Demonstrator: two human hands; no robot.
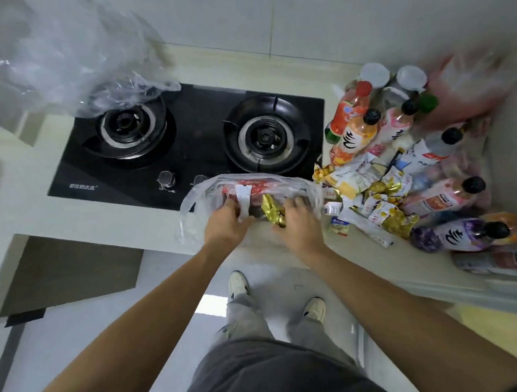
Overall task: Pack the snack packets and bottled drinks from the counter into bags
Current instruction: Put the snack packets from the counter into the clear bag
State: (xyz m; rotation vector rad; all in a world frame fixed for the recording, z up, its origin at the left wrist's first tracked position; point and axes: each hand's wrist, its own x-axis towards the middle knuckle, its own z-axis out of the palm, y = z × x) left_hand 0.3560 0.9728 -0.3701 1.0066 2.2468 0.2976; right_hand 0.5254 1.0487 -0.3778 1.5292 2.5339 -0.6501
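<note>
At the counter's front edge, the left hand pinches the clear bag mouth open, seemingly so the right hand, fingers curled, can push a gold packet in; more packets and bottles wait by the right edge.

Counter: hob, bag, packets, bottles (right).

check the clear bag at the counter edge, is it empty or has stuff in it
Has stuff in it: through the clear bag a red packet and a gold packet show.
</note>
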